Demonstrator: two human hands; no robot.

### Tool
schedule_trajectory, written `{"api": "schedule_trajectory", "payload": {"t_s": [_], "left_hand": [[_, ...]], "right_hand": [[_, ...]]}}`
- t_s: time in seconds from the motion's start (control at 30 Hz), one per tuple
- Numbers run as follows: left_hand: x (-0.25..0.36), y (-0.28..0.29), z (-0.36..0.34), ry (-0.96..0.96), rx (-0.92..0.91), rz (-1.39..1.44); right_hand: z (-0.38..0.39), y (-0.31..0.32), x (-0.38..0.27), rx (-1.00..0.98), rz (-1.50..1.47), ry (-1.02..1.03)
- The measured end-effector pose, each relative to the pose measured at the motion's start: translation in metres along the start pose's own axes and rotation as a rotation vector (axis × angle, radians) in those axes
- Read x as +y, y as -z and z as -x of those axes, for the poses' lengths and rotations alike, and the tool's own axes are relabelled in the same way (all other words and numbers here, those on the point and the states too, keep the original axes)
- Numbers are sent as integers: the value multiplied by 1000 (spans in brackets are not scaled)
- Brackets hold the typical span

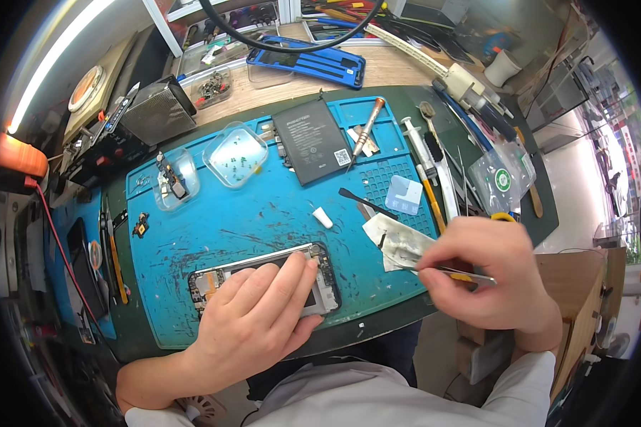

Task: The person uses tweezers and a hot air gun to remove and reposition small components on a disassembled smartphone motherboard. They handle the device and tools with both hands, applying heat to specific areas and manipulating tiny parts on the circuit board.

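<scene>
My left hand (253, 320) lies across an opened smartphone (327, 293), fingertips by its far edge and thumb at the near one. The phone's bare inside shows at both ends; my hand hides the middle. My right hand (484, 274) is closed in a pinch on a slim silver metal tool (486, 278), perhaps tweezers. The tool's tip meets a crumpled, stained whitish sheet (406, 242) on the blue mat, and my fingers cover most of its length. A small white cap-like piece (322, 218) rests on the mat between my hands.
A black battery (310, 141), a screwdriver (367, 132) and clear trays of small parts (236, 154) lie farther back on the blue work mat (192, 235). Brushes, a syringe (419, 146) and hand tools line the right. A blue phone shell (306, 60) lies behind; a cable arches above it.
</scene>
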State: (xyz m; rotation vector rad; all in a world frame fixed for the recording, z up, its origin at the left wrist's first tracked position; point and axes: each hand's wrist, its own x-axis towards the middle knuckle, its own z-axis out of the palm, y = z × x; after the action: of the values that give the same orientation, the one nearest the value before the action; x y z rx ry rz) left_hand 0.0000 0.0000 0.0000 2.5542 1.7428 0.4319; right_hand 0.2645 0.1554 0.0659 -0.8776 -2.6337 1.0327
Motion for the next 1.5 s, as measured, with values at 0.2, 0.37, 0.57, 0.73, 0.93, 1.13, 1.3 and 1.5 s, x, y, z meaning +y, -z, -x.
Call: {"api": "schedule_trajectory", "payload": {"t_s": [0.2,0.37,0.57,0.73,0.93,1.13,1.3,1.5], "left_hand": [[-1,0,0,4,-1,3],[-3,-1,0,-15,8,1],[-4,-7,1,-30,44,1],[-5,-6,0,-40,41,-24],[-6,-4,1,-48,35,-34],[-4,-3,1,-43,27,-62],[-3,-1,3,-29,28,-47],[0,-4,1,-18,44,-41]], "right_hand": [[-21,-5,7,114,-93,314],[-49,-36,15,12,-333,294],[-66,-50,35,-81,-469,304],[-63,-57,42,-58,-461,363],[-65,-54,37,-81,-427,311],[-58,-55,41,-56,-549,205],[-50,-17,36,343,-427,256],[11,0,43,297,-206,160]]}}
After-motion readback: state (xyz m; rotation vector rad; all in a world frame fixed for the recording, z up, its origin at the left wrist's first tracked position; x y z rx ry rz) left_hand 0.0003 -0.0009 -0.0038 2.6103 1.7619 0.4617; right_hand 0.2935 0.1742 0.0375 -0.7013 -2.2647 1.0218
